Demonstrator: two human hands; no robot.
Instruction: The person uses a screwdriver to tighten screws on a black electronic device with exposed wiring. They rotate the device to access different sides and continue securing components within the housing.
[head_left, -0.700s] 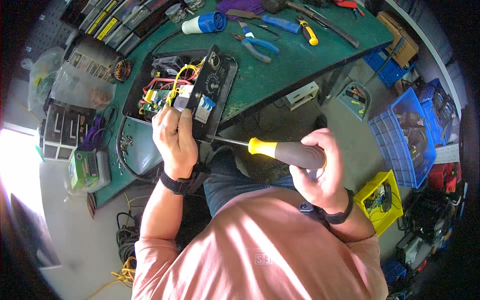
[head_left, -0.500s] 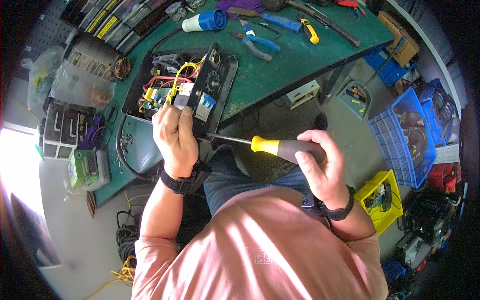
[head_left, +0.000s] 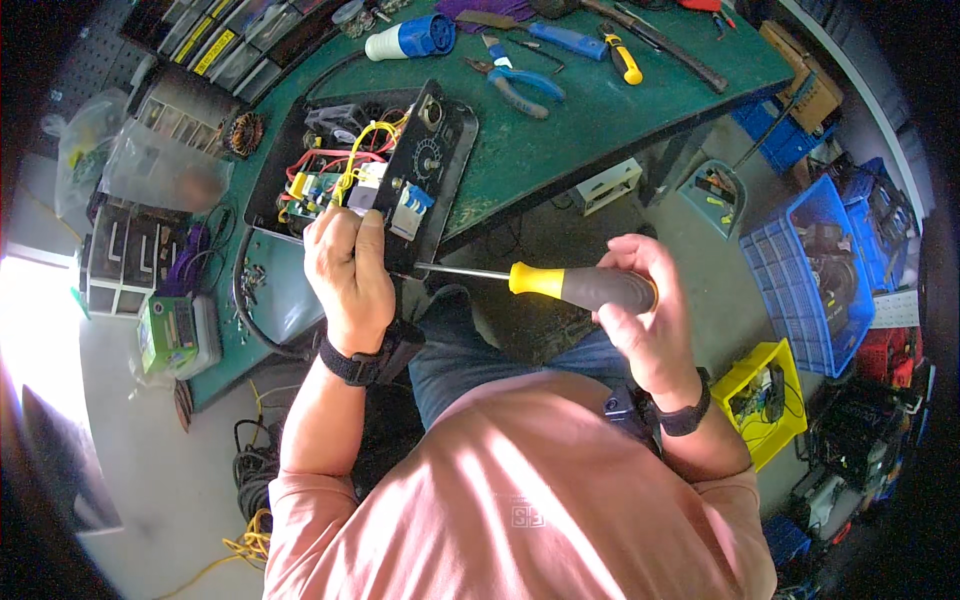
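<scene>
One fisheye view looks down from the head across chest (head_left: 520, 450) and workbench (head_left: 520, 150) (its dark rim seems unreadable).

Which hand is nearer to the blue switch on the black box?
Left. The left hand is on the black box, just left of the blue switch; the right hand is farther to its right, on the screwdriver.

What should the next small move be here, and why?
Probably a small turn of the screwdriver by the right hand: that hand is round its handle, the shaft reaches the black case, and the left hand grips that case. Whether the tip is seated, I can't tell.
</scene>
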